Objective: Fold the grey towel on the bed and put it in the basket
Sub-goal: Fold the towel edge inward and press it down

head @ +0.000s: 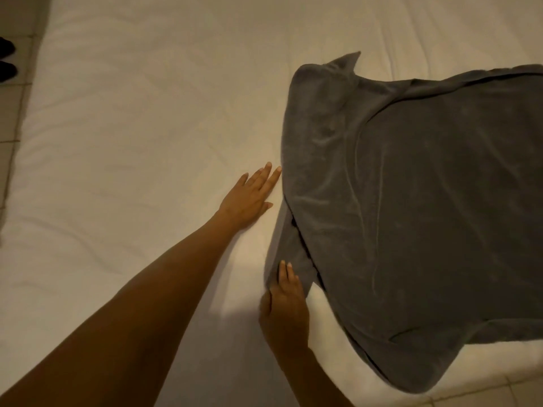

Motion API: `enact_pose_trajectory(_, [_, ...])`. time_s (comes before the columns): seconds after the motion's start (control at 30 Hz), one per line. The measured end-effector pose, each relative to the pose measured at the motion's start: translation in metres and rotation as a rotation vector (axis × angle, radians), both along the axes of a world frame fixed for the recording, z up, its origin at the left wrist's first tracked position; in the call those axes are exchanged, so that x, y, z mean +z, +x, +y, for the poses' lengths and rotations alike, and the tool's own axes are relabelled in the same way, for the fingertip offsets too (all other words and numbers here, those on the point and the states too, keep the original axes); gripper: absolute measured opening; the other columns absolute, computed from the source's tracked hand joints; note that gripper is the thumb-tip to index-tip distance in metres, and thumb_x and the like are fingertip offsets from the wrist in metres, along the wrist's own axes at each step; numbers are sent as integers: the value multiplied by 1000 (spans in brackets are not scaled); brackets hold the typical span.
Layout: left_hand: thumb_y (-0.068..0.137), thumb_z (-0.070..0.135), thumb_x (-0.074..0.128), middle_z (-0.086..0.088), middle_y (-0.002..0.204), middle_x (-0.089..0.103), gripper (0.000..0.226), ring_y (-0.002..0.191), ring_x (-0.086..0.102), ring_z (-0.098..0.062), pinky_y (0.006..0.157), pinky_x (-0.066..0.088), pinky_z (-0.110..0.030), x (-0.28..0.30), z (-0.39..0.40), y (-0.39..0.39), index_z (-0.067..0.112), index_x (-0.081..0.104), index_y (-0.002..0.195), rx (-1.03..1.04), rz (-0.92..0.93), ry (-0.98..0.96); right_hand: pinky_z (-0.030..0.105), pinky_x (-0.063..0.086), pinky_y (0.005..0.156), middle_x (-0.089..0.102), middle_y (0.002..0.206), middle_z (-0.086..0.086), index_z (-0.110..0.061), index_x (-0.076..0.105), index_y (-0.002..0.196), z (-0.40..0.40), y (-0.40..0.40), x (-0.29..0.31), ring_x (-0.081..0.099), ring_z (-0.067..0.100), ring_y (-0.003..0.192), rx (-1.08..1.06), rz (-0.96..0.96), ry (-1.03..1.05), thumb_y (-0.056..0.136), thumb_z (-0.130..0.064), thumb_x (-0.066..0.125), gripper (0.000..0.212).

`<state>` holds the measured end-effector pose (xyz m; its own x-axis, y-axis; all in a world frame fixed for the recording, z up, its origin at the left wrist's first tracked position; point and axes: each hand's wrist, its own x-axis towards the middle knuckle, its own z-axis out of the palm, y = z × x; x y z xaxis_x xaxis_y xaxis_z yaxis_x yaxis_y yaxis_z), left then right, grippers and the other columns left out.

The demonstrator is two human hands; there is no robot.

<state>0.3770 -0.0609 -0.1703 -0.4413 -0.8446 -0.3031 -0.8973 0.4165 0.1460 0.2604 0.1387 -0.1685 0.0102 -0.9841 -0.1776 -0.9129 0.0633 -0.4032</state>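
Head view: a dark grey terry towel [411, 201], partly doubled over, lies on a white quilted bed [132, 127]. The left hand [249, 198] rests flat on the sheet, fingers straight, fingertips at the towel's edge. Nearer the person, the right hand [285, 304] lies on the towel's lower corner, fingers extended.

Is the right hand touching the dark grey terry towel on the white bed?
Touching. In the head view, the right hand lies with straight fingers on the near left corner of the dark grey terry towel.
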Motion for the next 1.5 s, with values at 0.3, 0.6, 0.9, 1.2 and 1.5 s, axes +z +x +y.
enact_pose_trajectory(0.3, [95, 54, 35, -12, 159, -7, 83, 147, 9, -23, 118, 10, -42, -8, 15, -16, 10, -8, 151, -171, -3, -30, 42, 54, 86, 64, 120, 16, -5, 69, 109, 12, -3, 7, 62, 29, 110, -40, -23, 45, 82, -25, 40, 45])
enact_pose_trajectory(0.6, [92, 29, 54, -19, 156, 19, 69, 140, 31, -31, 110, 28, -53, -10, 25, -12, 17, 20, 151, -357, 64, -254, 40, 33, 107, 29, 152, 16, -13, 9, 151, -37, 12, 18, 34, 29, 136, -254, 140, 229, 84, -40, 64, 91])
enact_pose_trajectory(0.9, [96, 22, 41, -18, 153, 27, 56, 137, 37, -31, 112, 27, -49, 10, 2, -1, 14, 26, 149, -544, 41, -354, 43, 50, 86, 64, 120, 14, -6, 58, 126, -75, 2, 31, 62, 30, 104, -382, 133, -15, 85, -20, 62, 43])
enact_pose_trajectory(1.2, [95, 27, 30, -17, 147, 40, 53, 131, 47, -30, 106, 38, -45, 41, 7, -25, 7, 38, 143, -481, 126, -332, 46, 53, 80, 71, 103, 16, -2, 71, 102, -62, -17, 82, 69, 30, 95, -204, 131, -176, 66, -19, 74, 40])
enact_pose_trajectory(1.5, [86, 25, 47, -21, 140, 48, 54, 126, 52, -32, 103, 37, -57, 87, -36, -71, 6, 49, 137, -562, 77, -409, 46, 49, 90, 71, 105, 14, -2, 73, 101, -78, -42, 141, 67, 30, 100, -142, 23, -181, 96, -46, -12, 95])
